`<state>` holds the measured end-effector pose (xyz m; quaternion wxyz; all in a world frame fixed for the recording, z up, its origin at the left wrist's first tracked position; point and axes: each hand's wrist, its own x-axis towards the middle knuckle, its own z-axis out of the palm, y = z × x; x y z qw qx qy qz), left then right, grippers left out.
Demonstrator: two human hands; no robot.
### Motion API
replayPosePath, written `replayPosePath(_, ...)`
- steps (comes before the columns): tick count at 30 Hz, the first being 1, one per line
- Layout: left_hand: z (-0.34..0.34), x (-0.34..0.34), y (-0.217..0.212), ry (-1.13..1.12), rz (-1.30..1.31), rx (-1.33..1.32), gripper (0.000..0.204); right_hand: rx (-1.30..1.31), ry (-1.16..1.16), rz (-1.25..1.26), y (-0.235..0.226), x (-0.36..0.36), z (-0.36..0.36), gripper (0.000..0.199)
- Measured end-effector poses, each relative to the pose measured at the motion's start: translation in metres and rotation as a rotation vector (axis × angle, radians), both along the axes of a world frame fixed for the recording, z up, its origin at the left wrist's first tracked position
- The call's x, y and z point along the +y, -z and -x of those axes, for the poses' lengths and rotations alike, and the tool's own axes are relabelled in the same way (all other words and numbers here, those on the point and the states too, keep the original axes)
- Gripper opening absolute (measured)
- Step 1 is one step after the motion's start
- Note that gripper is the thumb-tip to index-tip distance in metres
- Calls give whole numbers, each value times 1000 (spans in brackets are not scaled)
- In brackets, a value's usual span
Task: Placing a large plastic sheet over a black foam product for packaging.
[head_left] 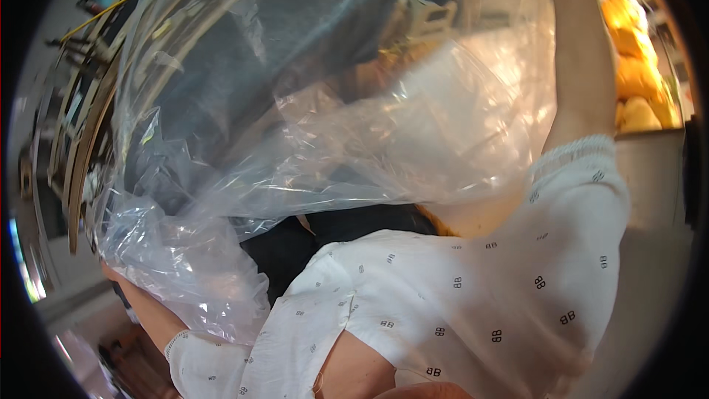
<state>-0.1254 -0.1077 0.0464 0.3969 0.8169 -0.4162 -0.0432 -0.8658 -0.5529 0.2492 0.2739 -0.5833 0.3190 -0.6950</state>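
A large clear plastic bag or sheet (332, 125) spreads in front of me, wrinkled and shiny, from the top edge of the view down to my waist. Its lower left part bunches into loose folds (196, 273) beside my left forearm (151, 307). My left hand (109, 272) is at the left edge of those folds; only a bit near the wrist shows, and its fingers are hidden. Raised along the right side of the plastic, my right forearm (580, 52) runs out past the top edge, so the right hand is out of view.
Through the plastic, a dark grey surface (244, 52) and a beige plastic crate-like thing (432, 18) show dimly. Bright yellow-orange bundles (635, 59) are piled at the far right. Curved rack-like frames (92, 125) stand at the left.
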Motion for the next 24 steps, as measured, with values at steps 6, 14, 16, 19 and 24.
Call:
replayPosePath(6, -1, 62, 13, -84, 11, -98, 40, 928, -48, 497, 182, 3, -102, 34)
replayPosePath(14, -68, 94, 37, -423, -195, -147, 42, 1282, 158, 143, 218, -50, -148, 57)
replayPosePath(16, -119, 140, 11, -616, -275, -199, 42, 1084, -107, -325, 213, -60, -142, 62)
replayPosePath(19, -139, 139, 27, -753, -140, -252, 45, 1191, 60, -699, 219, -139, -77, 64)
replayPosePath(24, -93, 89, 24, -987, 227, -211, 32, 1121, -58, 125, 156, -9, -183, 40)
